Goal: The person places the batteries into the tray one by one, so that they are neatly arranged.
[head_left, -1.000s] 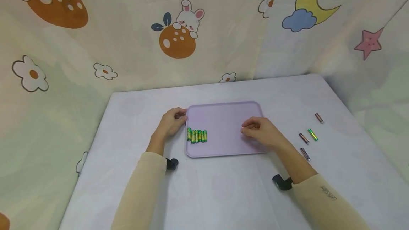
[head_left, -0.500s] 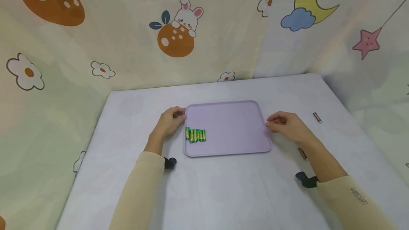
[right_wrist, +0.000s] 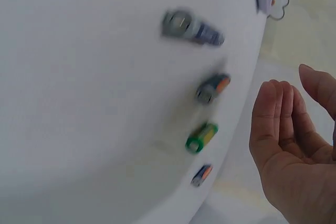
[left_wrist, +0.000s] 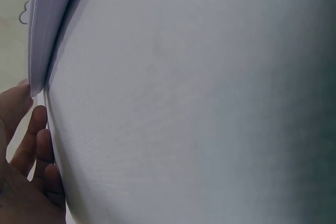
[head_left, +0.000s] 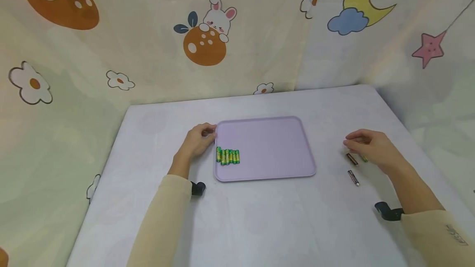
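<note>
A shallow lilac tray (head_left: 267, 147) lies on the table, with several green batteries (head_left: 227, 156) side by side near its left edge. My left hand (head_left: 198, 140) rests at that edge; in the left wrist view its thumb touches the tray wall (left_wrist: 50, 24) and the other fingers bend loosely below. To the right of the tray, my right hand (head_left: 371, 147) hovers over loose batteries, thumb apart from the fingers and nothing between them. Two dark batteries, one nearer (head_left: 353, 178) and one farther (head_left: 351, 159), show beside it. A green battery (right_wrist: 202, 138) is partly covered by the hand in the head view.
Another dark battery (right_wrist: 201, 175) shows in the right wrist view, hidden behind the hand in the head view. White cloth covers the table (head_left: 259, 221). A patterned fabric backdrop (head_left: 148, 44) rises behind its far edge.
My right hand has moved right, from above the tray past its right edge to the loose batteries. The left hand stays at the tray's left edge.
</note>
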`<state>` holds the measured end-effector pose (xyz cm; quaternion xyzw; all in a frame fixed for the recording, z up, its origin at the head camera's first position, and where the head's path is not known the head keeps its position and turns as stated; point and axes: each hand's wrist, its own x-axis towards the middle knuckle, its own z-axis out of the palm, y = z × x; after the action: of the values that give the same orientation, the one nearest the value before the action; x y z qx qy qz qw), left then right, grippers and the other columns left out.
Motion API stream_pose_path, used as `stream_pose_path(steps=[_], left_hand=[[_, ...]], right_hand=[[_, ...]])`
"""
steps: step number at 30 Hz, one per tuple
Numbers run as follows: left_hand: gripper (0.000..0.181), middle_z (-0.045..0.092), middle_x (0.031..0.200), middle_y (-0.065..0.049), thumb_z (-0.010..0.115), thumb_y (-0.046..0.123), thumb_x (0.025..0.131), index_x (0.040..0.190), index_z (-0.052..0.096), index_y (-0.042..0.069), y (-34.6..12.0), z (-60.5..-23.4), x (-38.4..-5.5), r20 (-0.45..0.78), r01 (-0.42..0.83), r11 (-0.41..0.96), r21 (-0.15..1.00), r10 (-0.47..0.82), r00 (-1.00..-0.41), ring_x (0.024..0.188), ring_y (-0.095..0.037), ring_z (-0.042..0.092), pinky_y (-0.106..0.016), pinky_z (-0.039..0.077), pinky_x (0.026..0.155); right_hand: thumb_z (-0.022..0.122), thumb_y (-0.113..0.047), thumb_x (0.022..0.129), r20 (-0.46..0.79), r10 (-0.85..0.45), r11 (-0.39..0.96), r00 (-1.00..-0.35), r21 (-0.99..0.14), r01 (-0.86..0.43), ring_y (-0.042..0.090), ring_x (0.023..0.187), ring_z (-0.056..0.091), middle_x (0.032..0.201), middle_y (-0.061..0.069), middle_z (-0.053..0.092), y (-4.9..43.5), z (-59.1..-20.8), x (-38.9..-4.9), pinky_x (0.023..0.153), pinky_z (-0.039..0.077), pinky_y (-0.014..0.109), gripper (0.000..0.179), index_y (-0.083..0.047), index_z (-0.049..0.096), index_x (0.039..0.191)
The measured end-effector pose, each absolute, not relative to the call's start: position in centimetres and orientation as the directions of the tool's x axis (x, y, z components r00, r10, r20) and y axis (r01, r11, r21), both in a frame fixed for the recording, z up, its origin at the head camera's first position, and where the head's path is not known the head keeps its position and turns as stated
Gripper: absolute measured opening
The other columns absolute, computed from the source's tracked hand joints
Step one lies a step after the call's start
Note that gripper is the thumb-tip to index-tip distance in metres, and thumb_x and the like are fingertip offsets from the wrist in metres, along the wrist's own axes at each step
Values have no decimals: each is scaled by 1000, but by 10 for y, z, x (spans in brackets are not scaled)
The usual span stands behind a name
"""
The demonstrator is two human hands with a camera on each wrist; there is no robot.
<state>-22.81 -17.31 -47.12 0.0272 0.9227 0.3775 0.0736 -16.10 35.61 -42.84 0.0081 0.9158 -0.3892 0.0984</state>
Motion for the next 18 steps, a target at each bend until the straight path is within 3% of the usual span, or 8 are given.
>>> stream_pose_path(steps=[5,10,15,18], left_hand=[[37,61,136,-8,63,26,103,140,62,17,-172,-469,-227,-121,-18,708,706,95,-988,129,-29,54,-47,44,111],[38,61,137,-8,63,26,103,140,61,17,-173,-468,-227,-124,-24,708,706,90,-988,130,-30,54,-47,43,112],[38,61,136,-9,62,27,103,140,61,16,-173,-471,-228,-124,-19,710,704,97,-987,130,-30,53,-48,43,112],[38,62,135,-9,62,27,103,139,62,16,-172,-471,-228,-119,-11,710,705,103,-988,129,-30,54,-48,43,111]], right_hand=[[66,-46,99,-168,-8,751,-986,-652,105,-1,85,57,114,15,69,379,-433,-155,69,48,20,53,0,62,127],[68,-41,100,-176,11,728,-984,-673,129,0,80,63,103,8,70,390,-436,-153,68,50,18,51,3,61,126],[66,-41,100,-178,25,770,-984,-625,133,4,78,60,106,16,69,396,-437,-151,65,48,21,52,5,60,124],[66,-42,100,-195,27,791,-980,-595,141,13,84,62,110,20,68,399,-438,-150,67,48,26,53,5,60,125]])
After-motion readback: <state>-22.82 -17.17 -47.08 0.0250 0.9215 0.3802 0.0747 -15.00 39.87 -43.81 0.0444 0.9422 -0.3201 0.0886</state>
